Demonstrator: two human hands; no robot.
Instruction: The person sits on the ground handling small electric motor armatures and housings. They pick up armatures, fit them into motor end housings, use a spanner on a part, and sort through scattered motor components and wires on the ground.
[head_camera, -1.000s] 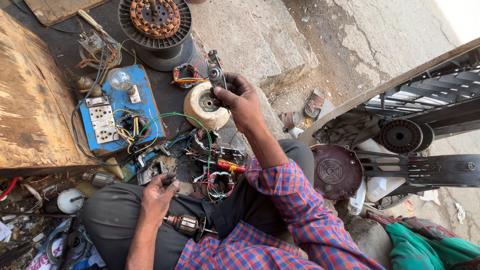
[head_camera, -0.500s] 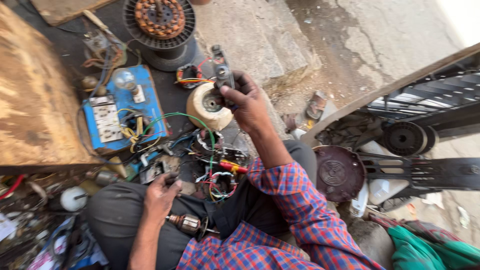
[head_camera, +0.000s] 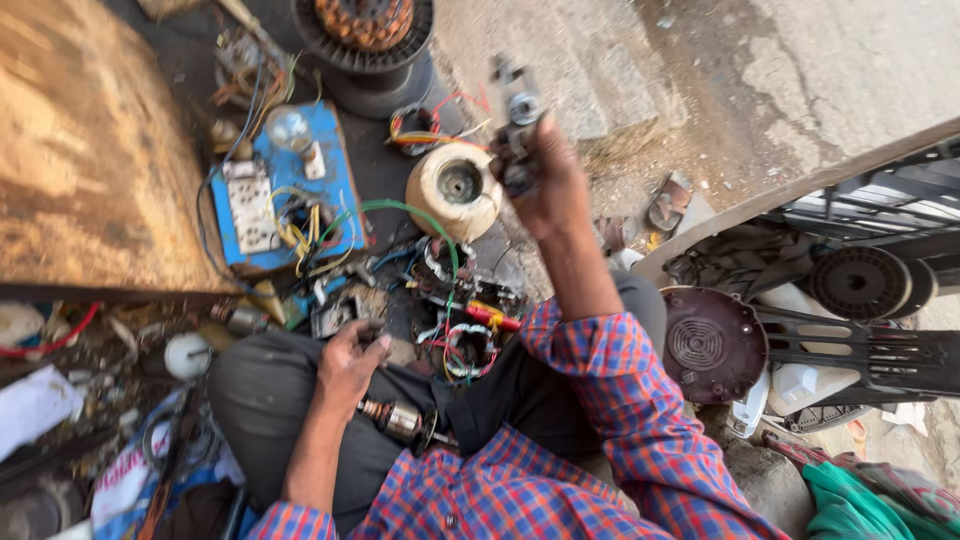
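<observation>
We sit on dark, oily ground (head_camera: 400, 180) that gives way to pale, cracked concrete on the right. At far left we see a worn wooden board (head_camera: 90, 150), rough and brown. Beside it lies a blue test board (head_camera: 275, 195), flat and rectangular, carrying a white socket plate, a clear bulb and loose yellow and green wires. Below, among scraps, a white crumpled wrapper (head_camera: 35, 405) lies at the left edge.

Our left hand (head_camera: 350, 360) rests on our grey-trousered knee, fingers curled around something small that we cannot make out. Just below it a small motor armature (head_camera: 400, 420), metal with copper windings, lies in our lap.

Above centre stands a black ribbed drum holding a copper-wound stator (head_camera: 365, 25). A cream, round motor housing (head_camera: 455, 190) sits on the ground. Just to its right, our right hand (head_camera: 540, 180) is raised, fingers clenched on a small dark metal part (head_camera: 515, 110) held above the ground.

At right lie a dark round fan cover (head_camera: 705, 345) and black fan frames (head_camera: 880, 280).
</observation>
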